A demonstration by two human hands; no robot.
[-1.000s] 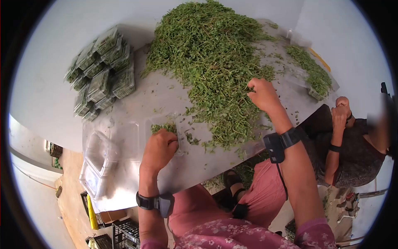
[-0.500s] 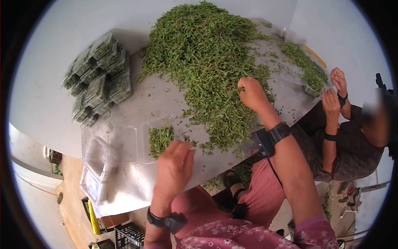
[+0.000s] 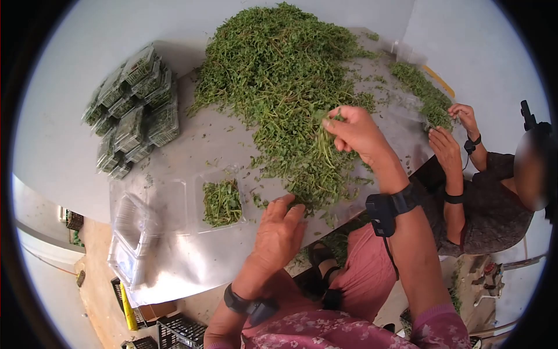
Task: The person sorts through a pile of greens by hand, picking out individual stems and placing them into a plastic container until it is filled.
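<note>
A large heap of green leafy sprigs (image 3: 279,75) covers the middle of the metal table (image 3: 174,256). My right hand (image 3: 354,134) pinches a small bunch of sprigs, raised over the heap's right side. My left hand (image 3: 279,230) is at the heap's front edge, fingers apart and pointing at the loose sprigs; nothing shows in it. Left of that hand lies an open clear plastic box (image 3: 196,200), with cut greens (image 3: 222,202) in its right half.
Filled, closed boxes (image 3: 131,128) are stacked at the back left. Empty clear boxes (image 3: 131,232) lie at the front left. A co-worker's hands (image 3: 446,145) are by a smaller pile (image 3: 427,93) on the right. Black crates (image 3: 180,331) stand on the floor.
My left hand has moved right, away from the open box to the heap's front edge. My right hand has lifted a bunch of sprigs from the heap. The co-worker's hands have shifted left.
</note>
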